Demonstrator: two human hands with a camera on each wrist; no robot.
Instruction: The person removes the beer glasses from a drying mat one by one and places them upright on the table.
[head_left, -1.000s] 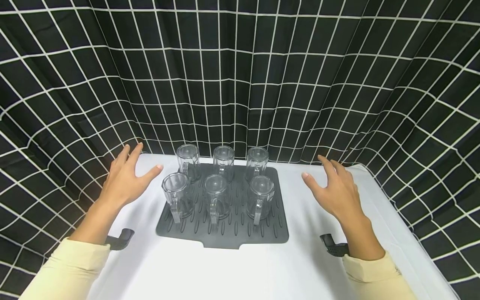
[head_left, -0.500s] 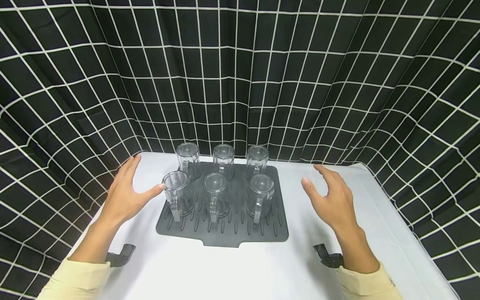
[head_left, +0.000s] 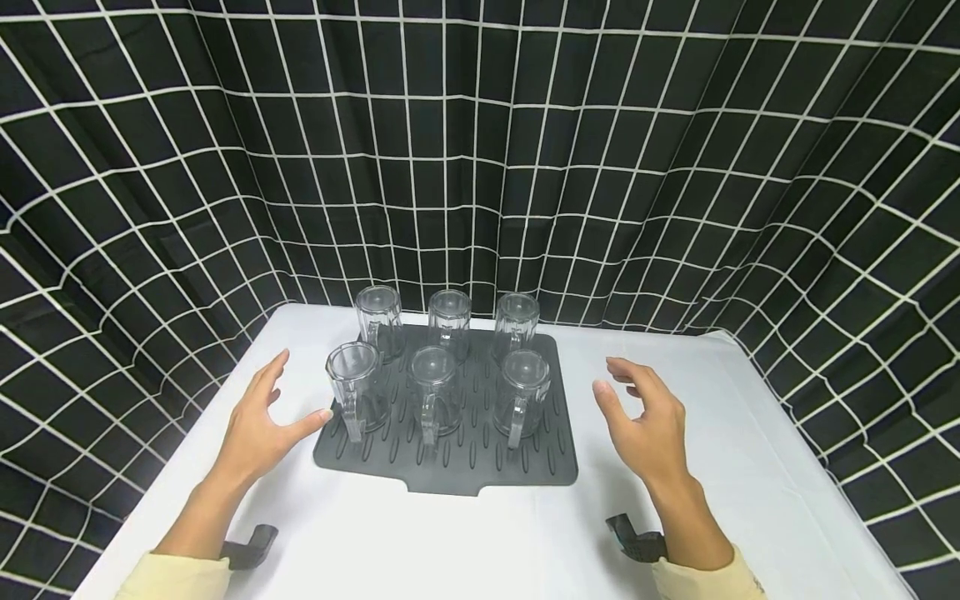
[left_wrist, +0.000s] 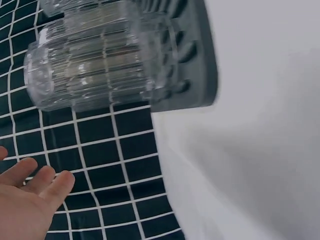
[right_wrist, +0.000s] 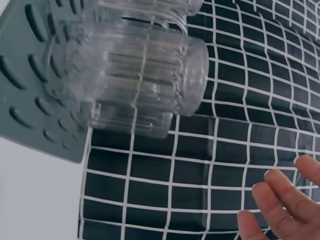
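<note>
Several clear glass mugs stand in two rows of three on a dark grey ribbed mat (head_left: pixel 450 477) at mid-table. The front mugs' handles point toward me. My left hand (head_left: pixel 258 437) is held to the left of the mat, its thumb tip overlapping the mat's edge near the front-left mug (head_left: pixel 362 396) in the head view. On the other side, my right hand (head_left: pixel 647 427) hovers beyond the mat's right edge, nearest the front-right mug (head_left: pixel 522 392). Both hands hold nothing; fingers and thumbs are spread apart. The wrist views show fingers apart from the nearest glass mugs (left_wrist: pixel 85 65).
A white cloth covers the table (head_left: pixel 510 542) around the mat. Black curtain (head_left: pixel 480 183) with a white grid rises behind the table and along both sides. A dark wrist device (head_left: pixel 251 546) shows at my left wrist, another device (head_left: pixel 637 542) at my right.
Both hands have come lower and back toward me, and the right hand has also shifted left a little. The mugs and mat stay where they were.
</note>
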